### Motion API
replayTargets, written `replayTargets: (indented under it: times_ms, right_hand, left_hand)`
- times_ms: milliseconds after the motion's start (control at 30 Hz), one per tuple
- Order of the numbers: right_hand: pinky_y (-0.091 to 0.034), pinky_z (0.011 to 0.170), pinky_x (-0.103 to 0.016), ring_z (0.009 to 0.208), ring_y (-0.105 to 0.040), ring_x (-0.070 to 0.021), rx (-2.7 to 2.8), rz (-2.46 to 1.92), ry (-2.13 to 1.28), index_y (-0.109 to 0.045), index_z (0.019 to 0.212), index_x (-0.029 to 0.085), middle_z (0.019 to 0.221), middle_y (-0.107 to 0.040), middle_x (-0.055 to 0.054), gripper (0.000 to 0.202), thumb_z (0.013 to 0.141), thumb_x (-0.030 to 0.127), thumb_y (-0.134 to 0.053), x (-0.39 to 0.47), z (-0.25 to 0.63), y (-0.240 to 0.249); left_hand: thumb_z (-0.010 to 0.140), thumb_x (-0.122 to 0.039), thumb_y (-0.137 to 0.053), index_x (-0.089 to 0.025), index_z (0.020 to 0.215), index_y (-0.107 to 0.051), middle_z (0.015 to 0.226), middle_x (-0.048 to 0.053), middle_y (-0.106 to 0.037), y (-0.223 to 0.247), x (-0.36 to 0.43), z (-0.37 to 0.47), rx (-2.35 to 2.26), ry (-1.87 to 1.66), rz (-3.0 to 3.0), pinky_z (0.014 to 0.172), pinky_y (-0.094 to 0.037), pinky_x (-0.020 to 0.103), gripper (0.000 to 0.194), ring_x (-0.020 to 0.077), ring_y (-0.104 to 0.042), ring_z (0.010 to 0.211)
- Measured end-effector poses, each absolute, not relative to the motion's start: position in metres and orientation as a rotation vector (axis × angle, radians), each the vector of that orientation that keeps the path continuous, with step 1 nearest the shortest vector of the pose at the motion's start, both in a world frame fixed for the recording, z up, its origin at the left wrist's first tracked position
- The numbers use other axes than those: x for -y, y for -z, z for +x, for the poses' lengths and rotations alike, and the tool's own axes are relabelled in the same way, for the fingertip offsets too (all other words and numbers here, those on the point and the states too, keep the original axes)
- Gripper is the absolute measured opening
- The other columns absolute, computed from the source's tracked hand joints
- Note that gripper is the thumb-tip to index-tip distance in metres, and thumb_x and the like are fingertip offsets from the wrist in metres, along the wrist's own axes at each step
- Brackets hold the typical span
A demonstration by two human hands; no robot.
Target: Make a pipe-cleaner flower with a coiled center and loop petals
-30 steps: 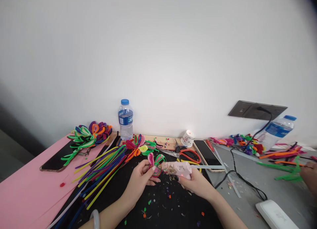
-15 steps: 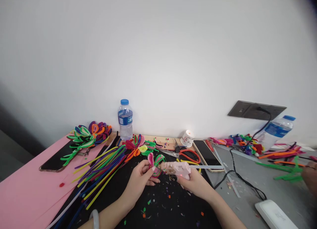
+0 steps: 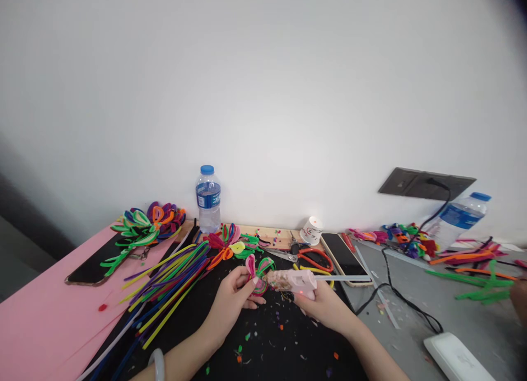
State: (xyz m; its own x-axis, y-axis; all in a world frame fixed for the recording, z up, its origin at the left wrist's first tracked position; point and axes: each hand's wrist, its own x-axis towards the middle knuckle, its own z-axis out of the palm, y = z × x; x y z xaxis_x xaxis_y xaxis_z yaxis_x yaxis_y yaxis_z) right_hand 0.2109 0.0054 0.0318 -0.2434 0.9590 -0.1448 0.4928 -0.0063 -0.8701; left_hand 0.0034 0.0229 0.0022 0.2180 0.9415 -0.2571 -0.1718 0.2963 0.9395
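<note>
My left hand [image 3: 235,294] pinches a pipe-cleaner flower [image 3: 261,276] with pink and green looped petals, held over the black mat [image 3: 263,342]. My right hand [image 3: 323,307] is wrapped round a pale pink hot glue gun [image 3: 298,281], its small light glowing red. A clear glue stick [image 3: 343,278] juts out of the gun's back to the right. The gun's nozzle end points left and meets the flower's right side; whether it touches cannot be made out. Just behind lie scissors [image 3: 315,259] with orange-red handles and a finished-looking multicoloured flower [image 3: 224,241].
Loose pipe cleaners [image 3: 168,287] lie at left, near a dark phone [image 3: 90,263] under a pipe-cleaner bouquet [image 3: 140,224]. A water bottle [image 3: 208,200], paper cup [image 3: 312,230] and white-edged phone [image 3: 345,257] stand or lie behind. A black cord [image 3: 405,298] crosses the grey table. Another person's hand [image 3: 519,298] shows at far right.
My hands, the flower and the glue gun hold almost the same position. At the far right edge, the other person's hand has shifted slightly outward to the right.
</note>
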Motion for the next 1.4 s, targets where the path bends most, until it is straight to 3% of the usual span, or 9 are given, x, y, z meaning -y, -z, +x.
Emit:
replayTargets:
  times_ms: [333, 600, 733, 900, 1100, 1267, 1400]
  right_hand:
    - [-0.041, 0.054, -0.022, 0.055, -0.049, -0.0135, 1.752, -1.493, -1.189, -0.06, 0.08, 0.018, 0.053, -0.05, 0.004, 0.01, 0.073, 0.02, -0.053, -0.004, 0.209, -0.038]
    - [-0.029, 0.038, -0.016, 0.04, -0.038, -0.0072, 1.598, -1.584, -1.28, -0.053, 0.089, 0.016, 0.049, -0.047, 0.008, 0.019, 0.072, 0.024, -0.054, -0.004, 0.222, -0.035]
    - [-0.029, 0.036, -0.018, 0.036, -0.034, -0.0071, 1.368, -1.566, -1.254, -0.048, 0.092, 0.016, 0.048, -0.046, 0.008, 0.027, 0.073, 0.035, -0.053, -0.011, 0.239, -0.036]
    - [-0.034, 0.044, -0.023, 0.043, -0.043, -0.0119, 1.392, -1.677, -0.77, -0.05, 0.067, 0.017, 0.048, -0.048, 0.003, 0.028, 0.077, 0.042, -0.045, -0.023, 0.279, -0.046]
    - [-0.04, 0.053, -0.028, 0.063, -0.058, -0.0235, 1.343, -2.23, 0.003, -0.062, 0.087, 0.015, 0.067, -0.064, -0.008, 0.034, 0.075, 0.041, -0.044, -0.028, 0.34, -0.042]
    - [-0.041, 0.052, -0.033, 0.071, -0.063, -0.0332, 1.235, -2.593, 0.117, -0.064, 0.094, 0.012, 0.08, -0.068, -0.018, 0.04, 0.072, 0.038, -0.045, -0.024, 0.389, -0.026]
    - [-0.043, 0.051, -0.037, 0.067, -0.063, -0.0378, 1.147, -2.626, 0.188, -0.068, 0.078, 0.008, 0.069, -0.067, -0.022, 0.03, 0.059, 0.027, -0.055, -0.025, 0.414, -0.012]
  left_hand:
    - [0.074, -0.039, -0.06, -0.018, 0.082, -0.05, 0.078, 0.002, -0.066, 0.0, -0.022, 0.002, -1.051, -0.976, 1.063, 0.045, -0.045, 0.018, 0.025, 0.0172, -0.069, 0.059]
    - [0.073, -0.037, -0.062, -0.018, 0.08, -0.05, 0.075, 0.001, -0.064, -0.001, -0.023, 0.0, -1.075, -1.037, 1.081, 0.046, -0.045, 0.019, 0.024, 0.0175, -0.068, 0.058]
    - [0.071, -0.038, -0.064, -0.018, 0.079, -0.049, 0.071, -0.002, -0.061, -0.002, -0.025, -0.001, -1.039, -1.053, 0.979, 0.045, -0.046, 0.019, 0.026, 0.0164, -0.068, 0.056]
    - [0.072, -0.038, -0.063, -0.018, 0.083, -0.052, 0.071, -0.002, -0.061, -0.001, -0.024, -0.003, -1.008, -1.071, 0.907, 0.047, -0.047, 0.018, 0.026, 0.0145, -0.067, 0.056]
    - [0.071, -0.038, -0.065, -0.018, 0.083, -0.053, 0.071, -0.002, -0.062, 0.0, -0.024, -0.003, -1.001, -1.095, 0.883, 0.048, -0.048, 0.019, 0.026, 0.0142, -0.066, 0.055]
    - [0.072, -0.038, -0.064, -0.018, 0.083, -0.052, 0.07, -0.003, -0.062, 0.0, -0.024, -0.003, -1.009, -1.109, 0.889, 0.05, -0.049, 0.021, 0.026, 0.0146, -0.066, 0.056]
    - [0.072, -0.04, -0.063, -0.018, 0.083, -0.053, 0.071, -0.002, -0.063, 0.001, -0.024, -0.004, -1.008, -1.141, 0.909, 0.051, -0.049, 0.023, 0.026, 0.0147, -0.065, 0.056]
